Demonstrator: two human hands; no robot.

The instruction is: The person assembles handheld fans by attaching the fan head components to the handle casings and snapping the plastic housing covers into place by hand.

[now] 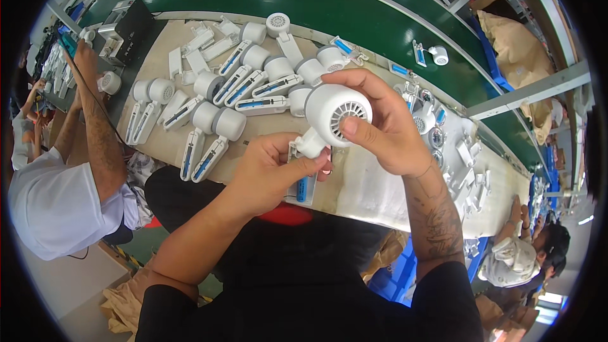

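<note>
A white handheld fan with a round, slotted grille is up in front of me, between both hands. My right hand wraps round its head, thumb on the grille and fingers over the top. My left hand grips the neck and upper handle, with the thumb across the joint. Below those fingers the handle's open shell shows a blue battery. Beyond my hands lie several similar fans, their open handles showing dark and blue parts inside.
Loose white handle shells lie at the table's far left. Fan heads and small white parts cover the right side. A green conveyor belt runs behind the table, carrying another fan. Co-workers sit at left and right.
</note>
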